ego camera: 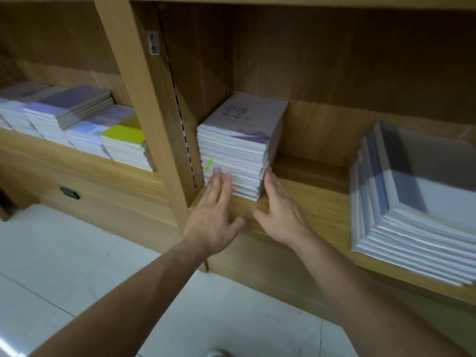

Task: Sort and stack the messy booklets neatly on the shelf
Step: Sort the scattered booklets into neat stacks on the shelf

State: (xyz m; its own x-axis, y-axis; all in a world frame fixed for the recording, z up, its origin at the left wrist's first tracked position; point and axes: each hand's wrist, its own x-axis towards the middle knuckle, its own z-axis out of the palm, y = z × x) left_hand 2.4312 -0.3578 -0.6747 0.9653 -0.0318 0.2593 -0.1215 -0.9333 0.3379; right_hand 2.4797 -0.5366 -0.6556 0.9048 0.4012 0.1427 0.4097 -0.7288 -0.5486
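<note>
Squaring near-tidy booklet stack [239, 145] with left hand [213, 217] and right hand [280, 212], fingers [226, 182] flat, gripping nothing; fanned pile [412, 215] on shelf [316, 199] not yet straightened.

Shelf board [316, 202]: right compartment, carries two stacks
Middle stack [239, 140]: left end of board, just beside upright divider [154, 124]
Right stack [412, 202]: right end, well apart from middle stack
Left stacks [77, 124]: beyond divider, side by side
Left hand [215, 215]: before middle stack, fingertips touching its front
Right hand [280, 215]: at its right front corner
</note>
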